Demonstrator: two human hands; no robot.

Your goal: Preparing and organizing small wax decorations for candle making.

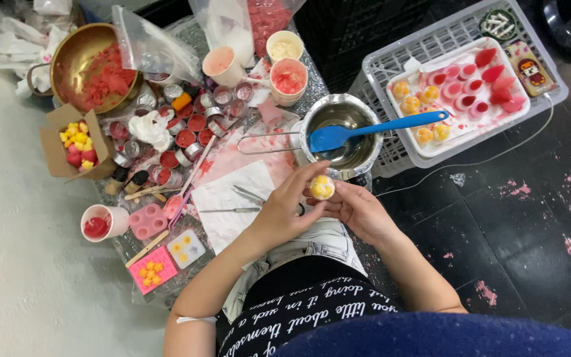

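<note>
A small round candle (pixel 322 188), white-rimmed with yellow petal shapes on its face, sits pinched between both hands just above the person's lap. It is roughly as wide as it is tall, so it has no clear long axis; its yellow face is turned up toward the camera. The left hand (pixel 285 211) closes thumb and fingers around its left side, a firm, nearly closed grip. The right hand (pixel 358 208) cradles it from the right and below, fingers curled in against it.

Just beyond the hands stands a steel melting pot (pixel 345 135) with a wire handle reaching left and a blue spatula (pixel 378 129) resting across it, handle pointing right. To the right of the pot a grey plastic crate (pixel 451 39) carries a white tray (pixel 431 149) of finished yellow and red candles. To the left lie white paper (pixel 232 198) with tweezers on it, a cluster of small tins (pixel 186 132) filled with red wax, a brass bowl (pixel 67 59) of red flakes, a cardboard box (pixel 57 158) of yellow and red pieces, and pink silicone moulds (pixel 148 221).

Everything rests on the floor: pale to the left, dark tiles spattered with pink to the right.
</note>
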